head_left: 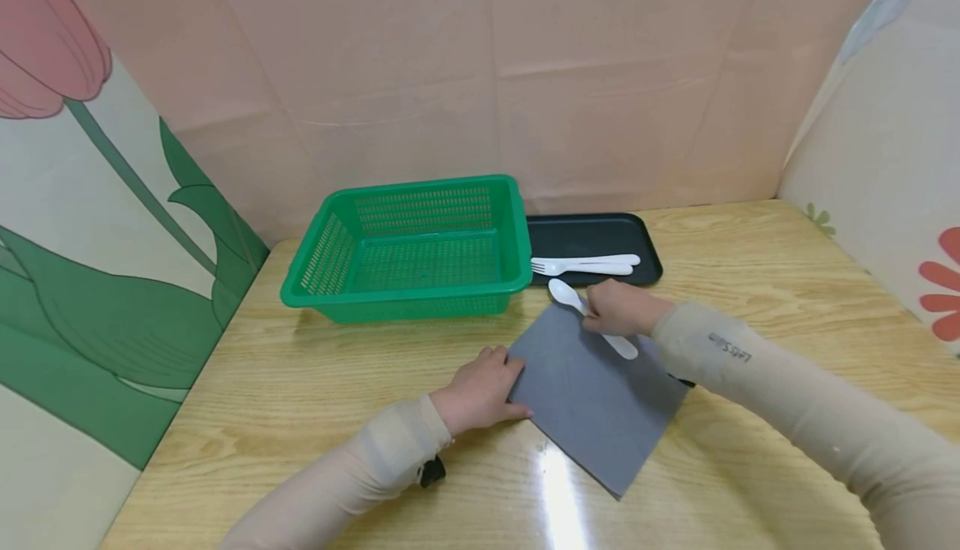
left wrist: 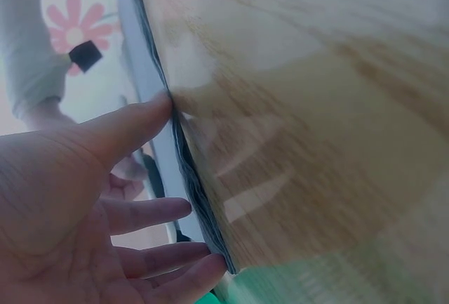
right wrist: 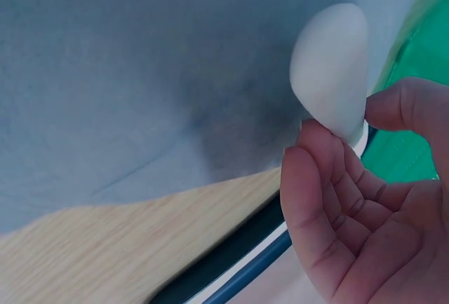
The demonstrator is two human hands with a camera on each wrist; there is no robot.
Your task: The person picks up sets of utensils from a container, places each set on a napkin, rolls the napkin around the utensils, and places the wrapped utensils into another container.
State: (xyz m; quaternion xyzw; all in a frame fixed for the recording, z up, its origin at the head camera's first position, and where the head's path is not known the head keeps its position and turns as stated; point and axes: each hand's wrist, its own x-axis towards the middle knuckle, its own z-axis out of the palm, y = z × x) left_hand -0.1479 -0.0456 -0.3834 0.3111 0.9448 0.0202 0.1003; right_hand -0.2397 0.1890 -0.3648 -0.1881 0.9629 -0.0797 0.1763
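A folded grey cloth napkin lies at an angle on the wooden table. My left hand touches its left corner; in the left wrist view the extended thumb and fingers meet the layered edge. Over the far part of the napkin, my right hand pinches a white plastic spoon by its middle. The spoon's bowl points toward the basket and its handle toward me. Up close in the right wrist view, one rounded end of the spoon sticks out past thumb and fingers.
A green plastic basket stands at the back left. Beside it, a black tray holds a white fork and another white utensil, probably a knife. A pink backdrop rises behind the table.
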